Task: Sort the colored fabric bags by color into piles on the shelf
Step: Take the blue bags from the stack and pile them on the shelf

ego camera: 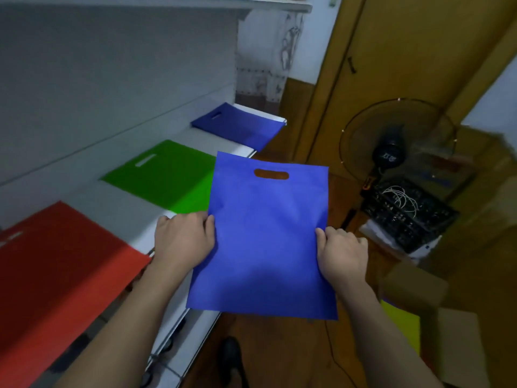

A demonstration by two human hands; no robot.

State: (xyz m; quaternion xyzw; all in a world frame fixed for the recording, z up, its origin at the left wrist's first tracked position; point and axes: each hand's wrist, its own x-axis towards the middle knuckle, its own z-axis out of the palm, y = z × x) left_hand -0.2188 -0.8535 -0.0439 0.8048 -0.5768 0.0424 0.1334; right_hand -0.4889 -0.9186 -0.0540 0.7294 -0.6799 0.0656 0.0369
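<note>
I hold a flat blue fabric bag (265, 233) with a cut-out handle in front of me, beyond the shelf's front edge. My left hand (183, 240) pinches its left edge and my right hand (342, 254) pinches its right edge. On the white shelf (145, 217) lie three piles: a red bag (58, 275) nearest me, a green bag (165, 180) in the middle, and a dark blue bag (240, 124) at the far end. The held bag covers the green bag's right corner.
A standing fan (391, 152) and a black crate with wires (405, 211) stand on the wooden floor to the right. Cardboard boxes (458, 340) and a yellow bag (402, 323) lie at lower right. A wooden door (391, 65) is behind.
</note>
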